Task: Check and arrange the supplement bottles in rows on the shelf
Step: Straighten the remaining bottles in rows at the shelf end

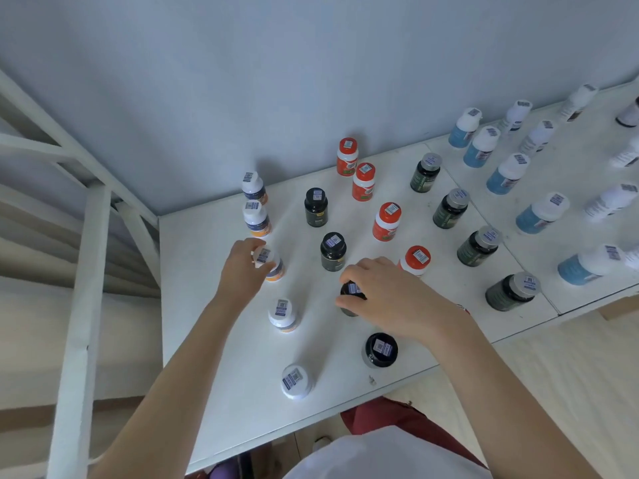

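Supplement bottles stand in rows on a white shelf (214, 340). My left hand (242, 267) grips the cap of a white-capped bottle with an orange base (273, 267), third from the back in the leftmost row. My right hand (387, 295) holds a black bottle (351, 295) by its cap in the second row. Two more black bottles (315, 206) (333, 251) stand behind it and one (380, 349) in front. A white bottle (283, 314) and another (296, 381) stand nearer me in the left row.
Red-capped bottles (386, 221) form a third row, dark green grey-capped ones (451, 208) a fourth. Blue bottles (541, 213) and white ones (610, 198) stand on the adjoining shelf panel at right. A white metal frame (86, 271) rises at left; a grey wall lies behind.
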